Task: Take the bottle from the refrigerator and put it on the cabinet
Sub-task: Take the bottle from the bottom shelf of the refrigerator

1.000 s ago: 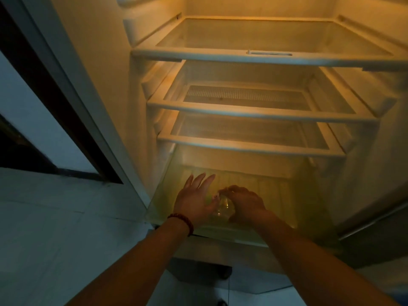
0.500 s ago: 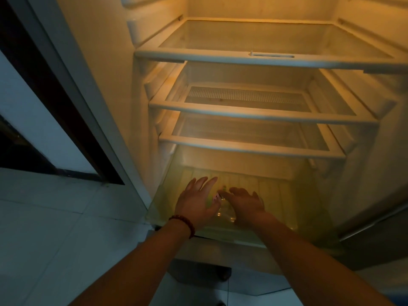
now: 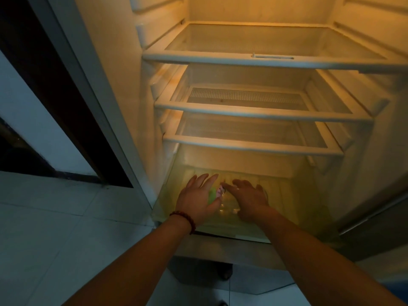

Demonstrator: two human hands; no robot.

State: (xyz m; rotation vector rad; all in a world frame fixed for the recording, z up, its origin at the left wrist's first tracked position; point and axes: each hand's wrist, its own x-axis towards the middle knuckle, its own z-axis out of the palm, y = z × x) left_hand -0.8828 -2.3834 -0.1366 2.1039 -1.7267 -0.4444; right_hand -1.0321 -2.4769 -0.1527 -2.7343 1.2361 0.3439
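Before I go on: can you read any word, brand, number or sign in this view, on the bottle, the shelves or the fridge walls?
No text can be read here.
On the bottle, between the left hand and the right hand: a green and pink label, too blurred to read.
On the top shelf: a raised tab at the front rim, no print visible.

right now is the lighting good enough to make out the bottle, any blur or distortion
Head view: warm yellow glow on the shelves, which the wide-angle lens skews; the floor outside is dim; the clear bottle between the left hand and right hand looks murky, and only a green patch stands out; edges are slightly soft.
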